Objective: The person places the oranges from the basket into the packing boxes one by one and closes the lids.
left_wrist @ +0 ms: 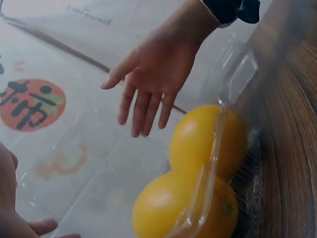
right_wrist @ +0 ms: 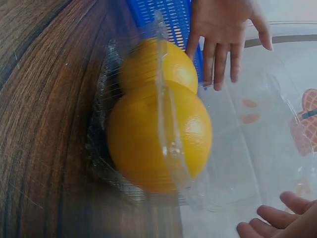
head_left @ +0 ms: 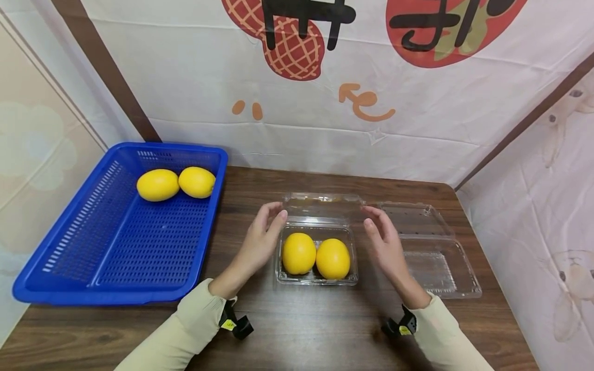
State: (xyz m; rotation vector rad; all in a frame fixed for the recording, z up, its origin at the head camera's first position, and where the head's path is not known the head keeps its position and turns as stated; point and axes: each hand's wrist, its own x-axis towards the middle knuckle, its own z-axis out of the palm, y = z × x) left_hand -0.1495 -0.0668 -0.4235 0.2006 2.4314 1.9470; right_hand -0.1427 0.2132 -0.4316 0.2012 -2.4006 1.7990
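Note:
Two yellow-orange oranges (head_left: 299, 253) (head_left: 333, 258) sit side by side in the base of a clear plastic clamshell box (head_left: 317, 281). Its hinged lid (head_left: 320, 206) is raised at the back, away from me. My left hand (head_left: 262, 236) hovers at the lid's left side with fingers relaxed and nothing held. On the opposite side my right hand (head_left: 386, 246) faces it, palm inward and holding nothing. Both oranges (right_wrist: 161, 134) rise above the box rim in the right wrist view, where the fingers of my left hand (right_wrist: 220, 39) hang loosely extended beyond them.
A blue slotted basket (head_left: 199, 268) stands on the left, with two more yellow fruits (head_left: 158, 185) (head_left: 197, 182) at its far end. Right of my hands lies a second clear clamshell box (head_left: 429, 268), opened out. A printed cloth (head_left: 301, 139) hangs behind the wooden table (head_left: 297, 330).

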